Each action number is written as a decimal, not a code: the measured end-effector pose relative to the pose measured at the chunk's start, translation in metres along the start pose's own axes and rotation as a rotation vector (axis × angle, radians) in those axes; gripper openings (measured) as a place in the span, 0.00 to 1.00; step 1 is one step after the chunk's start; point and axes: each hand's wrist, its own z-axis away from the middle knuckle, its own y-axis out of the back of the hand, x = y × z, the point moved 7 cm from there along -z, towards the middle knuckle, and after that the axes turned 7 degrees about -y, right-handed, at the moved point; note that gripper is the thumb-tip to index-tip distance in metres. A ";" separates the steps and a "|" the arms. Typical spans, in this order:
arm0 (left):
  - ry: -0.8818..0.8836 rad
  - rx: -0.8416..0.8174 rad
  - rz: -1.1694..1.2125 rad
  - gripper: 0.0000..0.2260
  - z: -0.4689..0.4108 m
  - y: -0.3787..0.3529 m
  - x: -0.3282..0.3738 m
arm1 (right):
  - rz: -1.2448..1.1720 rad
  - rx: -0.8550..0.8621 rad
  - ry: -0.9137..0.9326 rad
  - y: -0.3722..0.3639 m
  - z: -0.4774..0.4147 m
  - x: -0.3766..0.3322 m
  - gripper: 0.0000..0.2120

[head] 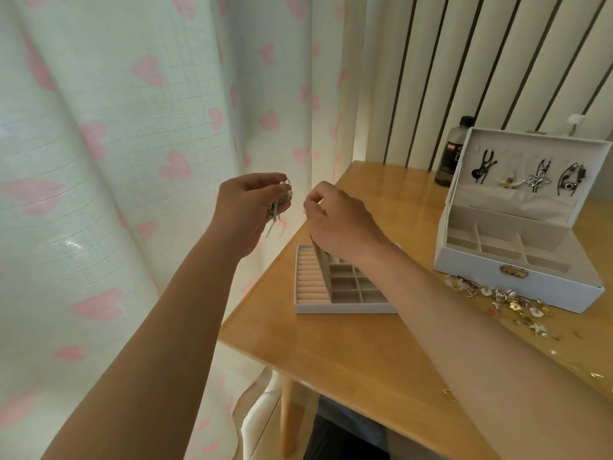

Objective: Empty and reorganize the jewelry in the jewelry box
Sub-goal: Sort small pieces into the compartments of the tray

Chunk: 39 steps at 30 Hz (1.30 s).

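1. L hand [247,210] clamped on a tangled chain bundle [278,203], held up off the desk [331,346] edge.
2. R hand [335,220] just beside it, fingers curled to a pinch; can't tell if it has a strand.
3. Chains look light, limp, snag-prone. Take one loose end, tease slowly, no yanking.
4. Jewelry box [517,282] open on desk, tray [345,308] out, loose pile [510,298] in front.

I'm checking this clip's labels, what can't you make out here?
Head view:
- Pale tangled strands in the left hand: mostly covered by its fingers.
- What the right hand pinches, if anything: too small.
- White divided tray: right side behind the right forearm.
- Dark plastic bottle: label partly hidden by the open white jewelry box.
- Scattered gold and silver jewelry: pieces too small, blurred.
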 end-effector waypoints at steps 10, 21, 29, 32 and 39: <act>-0.161 0.010 -0.089 0.10 -0.003 0.010 0.042 | -0.020 -0.348 0.056 -0.053 0.015 -0.001 0.23; 0.338 -0.233 0.422 0.10 0.018 -0.077 -0.049 | -0.814 -0.311 -0.559 -0.003 0.017 0.099 0.10; 0.302 -0.136 0.279 0.08 0.012 -0.096 -0.093 | -0.835 -0.218 -0.605 0.005 0.018 0.141 0.09; 0.284 -0.181 0.097 0.07 0.011 -0.094 -0.103 | -0.736 -0.212 -0.587 0.008 0.017 0.151 0.08; 0.043 -0.448 -0.625 0.06 0.005 -0.093 -0.107 | -0.350 -0.193 -0.443 0.007 0.001 0.156 0.07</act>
